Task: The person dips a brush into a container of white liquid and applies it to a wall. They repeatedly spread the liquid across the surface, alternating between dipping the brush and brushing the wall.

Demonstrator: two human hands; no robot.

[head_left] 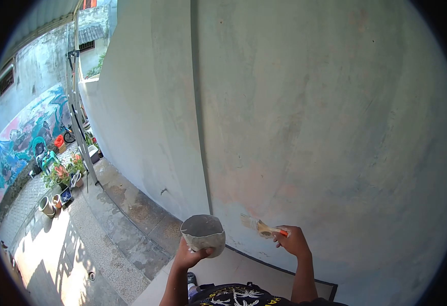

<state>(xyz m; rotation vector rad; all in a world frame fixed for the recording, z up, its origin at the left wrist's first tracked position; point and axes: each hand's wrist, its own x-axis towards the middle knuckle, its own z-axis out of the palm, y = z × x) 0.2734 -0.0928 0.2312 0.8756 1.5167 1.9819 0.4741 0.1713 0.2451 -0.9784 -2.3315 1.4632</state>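
Note:
My left hand point(192, 254) is wrapped round the lower side of a grey, rough-rimmed container point(214, 246), held upright in front of me. Grey matter point(201, 225) shows inside its mouth. In my right hand point(294, 241) is a paintbrush point(265, 230), gripped by its red-tipped handle, with the pale bristles pointing left toward the container. Brush and container are apart. Behind both stands a patchy grey-green wall point(305, 127), with a pinkish stain low down near the brush.
A ladder point(79, 117) leans at the left beside the wall's end. Potted plants point(62, 173), a bucket-like pot point(46, 206) and a green chair point(46, 157) stand along the paved ground point(93, 229). A small spout point(163, 192) juts from the wall's lower left. Light tiles point(233, 273) lie underfoot.

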